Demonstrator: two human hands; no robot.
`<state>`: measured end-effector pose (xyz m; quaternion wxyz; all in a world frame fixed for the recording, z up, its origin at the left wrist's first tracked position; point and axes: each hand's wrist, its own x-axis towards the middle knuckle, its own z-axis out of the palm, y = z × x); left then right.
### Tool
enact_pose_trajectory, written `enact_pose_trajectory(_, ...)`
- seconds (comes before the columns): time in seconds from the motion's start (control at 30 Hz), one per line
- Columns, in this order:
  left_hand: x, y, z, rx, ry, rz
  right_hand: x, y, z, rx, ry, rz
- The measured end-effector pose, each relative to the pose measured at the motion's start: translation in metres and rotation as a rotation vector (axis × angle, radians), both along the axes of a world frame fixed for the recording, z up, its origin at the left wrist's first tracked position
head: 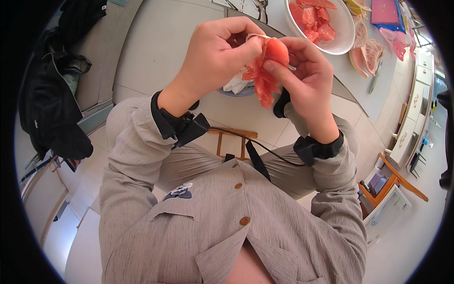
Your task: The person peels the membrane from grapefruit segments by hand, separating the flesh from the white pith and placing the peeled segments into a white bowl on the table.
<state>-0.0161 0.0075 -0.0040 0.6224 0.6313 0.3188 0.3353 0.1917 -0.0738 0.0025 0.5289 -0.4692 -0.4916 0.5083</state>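
Both hands hold one piece of red pomelo flesh (266, 76) above the floor. My left hand (227, 53) pinches pale membrane at its upper edge between thumb and fingers. My right hand (306, 74) grips the flesh from the right, its thumb on the front; ragged pulp hangs down between the hands. Beyond my right hand, a white bowl (345, 39) with several red pulp pieces (317, 21) stands on the table. Directly under the held flesh, a bin (239, 93) with white crumpled liner or tissue is partly hidden.
Peeled pomelo rind and membrane (372, 55) lie on the table (379, 88) right of the bowl, beside a green-handled knife (375, 80) and a pink package (385, 12). Black clothing (53, 99) drapes over a sofa at left. A cable links the black wrist straps.
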Motion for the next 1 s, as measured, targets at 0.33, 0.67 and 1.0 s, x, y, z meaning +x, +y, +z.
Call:
enact_pose_trajectory(0.33, 0.011, -0.003, -0.009, -0.058, -0.105, 0.08, 0.008, 0.008, -0.01, -0.033, 0.025, -0.027)
enact_pose_trajectory(0.67, 0.015, 0.003, -0.01, 0.111, -0.01, 0.171, -0.001, 0.008, -0.013, 0.017, -0.028, -0.118)
enact_pose_trajectory(1.0, 0.01, 0.011, -0.004, -0.279, -0.121, 0.028, 0.004, 0.008, -0.002, -0.097, 0.151, -0.109)
